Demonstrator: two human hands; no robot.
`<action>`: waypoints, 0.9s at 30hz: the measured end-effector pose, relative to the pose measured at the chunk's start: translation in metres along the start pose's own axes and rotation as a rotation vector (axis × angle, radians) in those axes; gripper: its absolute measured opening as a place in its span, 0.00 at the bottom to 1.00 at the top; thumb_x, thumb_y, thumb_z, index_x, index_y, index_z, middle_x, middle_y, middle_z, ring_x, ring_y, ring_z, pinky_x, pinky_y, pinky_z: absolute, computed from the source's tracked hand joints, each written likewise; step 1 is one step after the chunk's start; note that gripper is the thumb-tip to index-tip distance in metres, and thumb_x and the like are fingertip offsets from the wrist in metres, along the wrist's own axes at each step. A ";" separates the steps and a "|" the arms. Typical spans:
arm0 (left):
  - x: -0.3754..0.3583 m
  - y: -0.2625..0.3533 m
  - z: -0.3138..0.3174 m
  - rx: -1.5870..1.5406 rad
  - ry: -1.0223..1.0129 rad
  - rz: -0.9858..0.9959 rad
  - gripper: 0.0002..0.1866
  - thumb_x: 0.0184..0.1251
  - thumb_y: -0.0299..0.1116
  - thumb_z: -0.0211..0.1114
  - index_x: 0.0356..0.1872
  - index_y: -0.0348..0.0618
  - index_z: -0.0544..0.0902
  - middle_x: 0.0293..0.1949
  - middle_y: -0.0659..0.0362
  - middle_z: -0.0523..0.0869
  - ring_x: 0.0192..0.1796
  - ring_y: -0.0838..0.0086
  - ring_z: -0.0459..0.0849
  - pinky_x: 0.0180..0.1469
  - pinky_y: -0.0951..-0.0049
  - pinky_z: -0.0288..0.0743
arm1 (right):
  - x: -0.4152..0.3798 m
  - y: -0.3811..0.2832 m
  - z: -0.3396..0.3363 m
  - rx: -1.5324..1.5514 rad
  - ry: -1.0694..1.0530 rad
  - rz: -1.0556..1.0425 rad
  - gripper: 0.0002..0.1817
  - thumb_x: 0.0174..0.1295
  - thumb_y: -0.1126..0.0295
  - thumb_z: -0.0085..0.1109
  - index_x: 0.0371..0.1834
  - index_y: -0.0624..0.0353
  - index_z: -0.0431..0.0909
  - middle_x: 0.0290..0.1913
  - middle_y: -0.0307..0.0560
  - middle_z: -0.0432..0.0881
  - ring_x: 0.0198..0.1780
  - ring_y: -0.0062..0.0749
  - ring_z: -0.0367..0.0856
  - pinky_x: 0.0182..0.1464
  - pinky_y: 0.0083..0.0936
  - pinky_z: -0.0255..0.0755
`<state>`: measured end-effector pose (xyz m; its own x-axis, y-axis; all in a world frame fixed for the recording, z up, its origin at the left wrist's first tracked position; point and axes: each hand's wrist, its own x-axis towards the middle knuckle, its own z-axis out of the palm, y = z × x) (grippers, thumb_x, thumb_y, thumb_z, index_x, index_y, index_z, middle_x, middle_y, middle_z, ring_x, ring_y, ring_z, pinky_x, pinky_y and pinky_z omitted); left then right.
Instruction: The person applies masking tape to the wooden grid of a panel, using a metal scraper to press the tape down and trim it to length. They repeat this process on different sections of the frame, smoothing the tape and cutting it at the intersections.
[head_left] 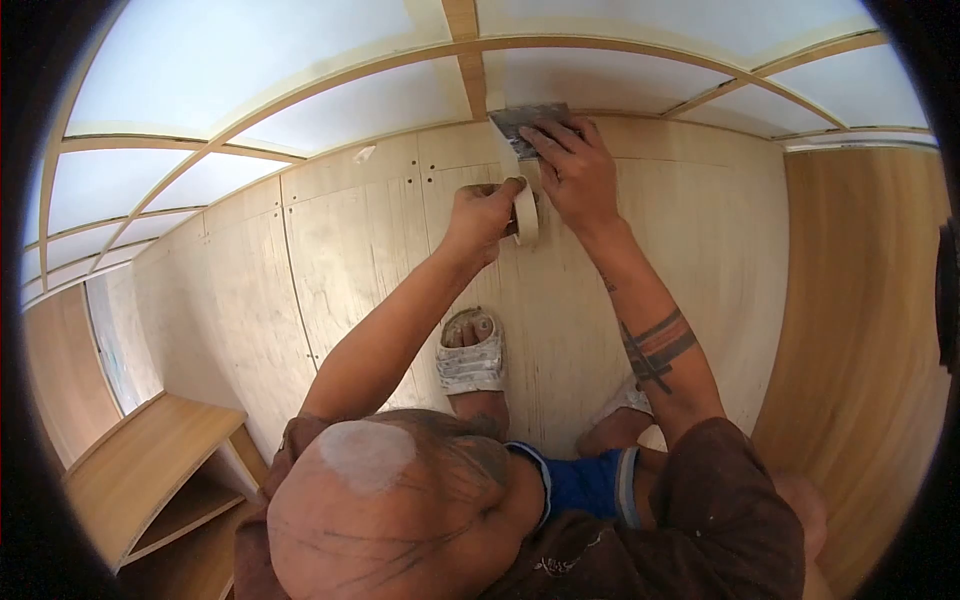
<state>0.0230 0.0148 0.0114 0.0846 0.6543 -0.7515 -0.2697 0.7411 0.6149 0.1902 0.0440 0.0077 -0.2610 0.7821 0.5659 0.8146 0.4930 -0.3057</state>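
Observation:
My left hand [482, 215] is closed round a roll of pale masking tape [527, 213], which stands on edge just above the plywood floor. Close beside it, my right hand [580, 175] grips a flat, smeared scraper blade [527, 118]. The blade lies along the base of the wooden frame, where the white panels meet the plywood. A pale strip seems to run between the roll and the blade, though its ends are hidden by the fingers and the blade.
White panels [365, 105] in a grid of wooden strips [470, 75] rise ahead. Plywood boards [350, 250] with screw holes form the floor. A wooden shelf unit [160, 450] stands at left, and a brown wood panel [850, 300] at right. My sandalled foot [470, 350] is below.

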 end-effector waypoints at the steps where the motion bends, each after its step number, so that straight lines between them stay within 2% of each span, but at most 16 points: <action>1: 0.004 -0.004 -0.001 0.000 -0.025 0.029 0.15 0.76 0.34 0.70 0.55 0.33 0.83 0.44 0.56 0.90 0.41 0.69 0.89 0.46 0.65 0.83 | 0.000 -0.001 0.000 0.028 -0.016 0.031 0.22 0.57 0.71 0.70 0.57 0.49 0.90 0.55 0.44 0.90 0.57 0.49 0.83 0.61 0.41 0.80; 5: 0.002 -0.005 0.001 -0.050 -0.069 0.077 0.16 0.77 0.34 0.69 0.55 0.31 0.83 0.46 0.55 0.89 0.45 0.68 0.89 0.48 0.62 0.83 | -0.003 0.000 0.000 0.050 -0.044 0.054 0.20 0.56 0.72 0.70 0.54 0.49 0.91 0.53 0.44 0.90 0.57 0.50 0.83 0.60 0.42 0.81; 9: 0.002 -0.007 0.004 -0.060 -0.035 0.059 0.16 0.78 0.34 0.69 0.56 0.30 0.83 0.47 0.55 0.89 0.47 0.69 0.88 0.51 0.65 0.82 | -0.008 0.001 0.005 0.054 -0.068 0.065 0.19 0.56 0.73 0.70 0.53 0.50 0.92 0.54 0.45 0.91 0.57 0.50 0.83 0.61 0.43 0.81; 11: 0.005 -0.013 0.004 -0.099 -0.065 0.206 0.11 0.74 0.32 0.72 0.45 0.32 0.86 0.35 0.60 0.87 0.34 0.77 0.82 0.38 0.72 0.75 | -0.011 0.001 0.007 0.000 -0.101 0.070 0.18 0.57 0.74 0.69 0.52 0.51 0.93 0.54 0.45 0.91 0.58 0.50 0.83 0.63 0.42 0.81; 12: -0.001 -0.011 0.006 -0.097 -0.065 0.204 0.11 0.74 0.32 0.72 0.45 0.32 0.86 0.35 0.60 0.87 0.34 0.77 0.82 0.38 0.72 0.75 | -0.012 0.002 0.007 0.001 -0.101 0.073 0.18 0.57 0.74 0.69 0.52 0.51 0.93 0.54 0.45 0.91 0.58 0.50 0.83 0.63 0.42 0.81; 14: -0.018 -0.003 0.011 0.042 -0.057 0.286 0.12 0.74 0.30 0.71 0.49 0.30 0.86 0.41 0.58 0.89 0.43 0.76 0.85 0.48 0.73 0.77 | -0.011 0.003 0.009 0.048 -0.115 0.099 0.18 0.58 0.74 0.68 0.52 0.51 0.93 0.54 0.46 0.91 0.60 0.49 0.83 0.64 0.41 0.80; 17: -0.016 -0.016 0.011 0.065 -0.030 0.378 0.12 0.73 0.26 0.69 0.52 0.28 0.85 0.45 0.55 0.91 0.46 0.74 0.86 0.52 0.74 0.78 | -0.010 0.007 0.013 0.052 -0.126 0.105 0.18 0.58 0.73 0.67 0.52 0.51 0.93 0.53 0.46 0.91 0.59 0.49 0.83 0.64 0.41 0.81; 21: -0.023 -0.015 0.014 0.159 0.009 0.379 0.12 0.73 0.24 0.67 0.52 0.28 0.85 0.46 0.55 0.92 0.47 0.74 0.87 0.54 0.75 0.78 | -0.009 0.011 0.016 0.066 -0.102 0.082 0.19 0.57 0.72 0.66 0.52 0.51 0.93 0.53 0.46 0.91 0.59 0.48 0.83 0.64 0.41 0.80; 23: -0.021 -0.016 0.013 0.135 -0.040 0.399 0.12 0.73 0.23 0.66 0.53 0.29 0.85 0.46 0.55 0.92 0.45 0.76 0.86 0.51 0.76 0.77 | -0.010 0.013 0.016 0.069 -0.125 0.084 0.20 0.57 0.75 0.66 0.54 0.50 0.92 0.56 0.42 0.91 0.59 0.49 0.82 0.64 0.40 0.80; 27: -0.012 -0.017 0.006 0.007 -0.090 0.332 0.12 0.74 0.24 0.66 0.53 0.30 0.85 0.45 0.56 0.92 0.42 0.78 0.84 0.48 0.76 0.76 | -0.010 0.013 0.012 0.051 -0.127 0.071 0.20 0.57 0.74 0.66 0.53 0.49 0.92 0.56 0.42 0.91 0.59 0.49 0.82 0.63 0.39 0.80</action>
<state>0.0322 -0.0044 0.0117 0.0780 0.8703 -0.4863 -0.2901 0.4865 0.8241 0.1968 0.0474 -0.0113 -0.2698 0.8562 0.4406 0.8067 0.4508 -0.3821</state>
